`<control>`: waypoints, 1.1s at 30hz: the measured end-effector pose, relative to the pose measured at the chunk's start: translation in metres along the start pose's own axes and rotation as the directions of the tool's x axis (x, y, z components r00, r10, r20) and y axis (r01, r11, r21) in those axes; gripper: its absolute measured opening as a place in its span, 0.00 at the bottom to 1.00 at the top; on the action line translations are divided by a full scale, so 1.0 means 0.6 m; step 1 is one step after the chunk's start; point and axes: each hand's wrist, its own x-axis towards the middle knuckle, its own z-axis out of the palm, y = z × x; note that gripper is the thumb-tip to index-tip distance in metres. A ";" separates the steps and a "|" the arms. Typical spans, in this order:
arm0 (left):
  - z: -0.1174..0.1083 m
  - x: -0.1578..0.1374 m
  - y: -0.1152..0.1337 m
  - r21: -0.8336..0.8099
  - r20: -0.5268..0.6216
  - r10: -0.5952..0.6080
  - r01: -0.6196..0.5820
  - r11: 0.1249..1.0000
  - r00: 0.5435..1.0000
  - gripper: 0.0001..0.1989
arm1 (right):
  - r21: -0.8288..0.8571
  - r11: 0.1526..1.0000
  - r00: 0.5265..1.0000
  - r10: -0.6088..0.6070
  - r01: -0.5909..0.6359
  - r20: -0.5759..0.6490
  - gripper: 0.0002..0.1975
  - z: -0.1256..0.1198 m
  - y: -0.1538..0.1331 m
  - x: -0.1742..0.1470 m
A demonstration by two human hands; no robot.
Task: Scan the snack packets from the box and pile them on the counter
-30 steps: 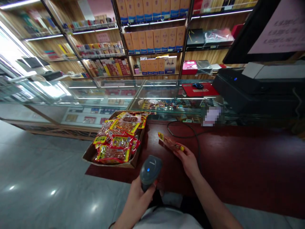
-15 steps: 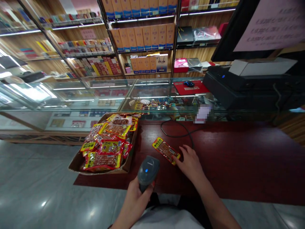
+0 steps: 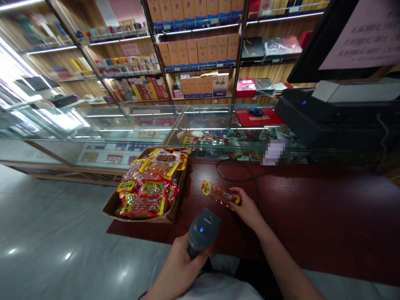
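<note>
My left hand is wrapped round the handle of a dark grey barcode scanner, which shows a blue light on top. My right hand pinches the right end of a red and yellow snack packet with brown sticks visible through its clear film. The packet is tilted, and seems raised off the dark red table. To the left, a cardboard box holds several similar snack packets.
A black cable loops on the table behind the packet. Behind it are a glass display counter, a red mat with a computer mouse, and a monitor at right. Shelves with boxed goods line the wall.
My right hand has gripped the snack packet's end and tipped it up from lying flat. The scanner stays in my left hand. The whole view has shifted slightly.
</note>
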 end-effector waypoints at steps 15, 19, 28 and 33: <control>-0.010 -0.001 0.011 -0.073 0.011 0.074 -0.073 0.995 0.997 0.07 | 0.046 0.995 0.996 -0.094 0.094 0.003 0.27 0.013 0.021 0.007; -0.013 -0.002 0.002 -0.090 0.009 0.044 -0.043 0.995 0.999 0.07 | 0.014 0.993 0.994 -0.113 0.113 -0.003 0.27 0.013 0.019 0.008; -0.017 -0.007 0.015 -0.118 0.035 0.054 -0.049 0.992 0.998 0.07 | -0.003 0.995 0.995 -0.099 0.099 -0.008 0.27 0.012 -0.009 0.007; -0.018 -0.008 0.008 -0.147 0.013 0.069 -0.067 0.987 0.998 0.05 | 0.040 0.997 0.997 -0.068 0.069 -0.026 0.25 0.003 -0.033 0.001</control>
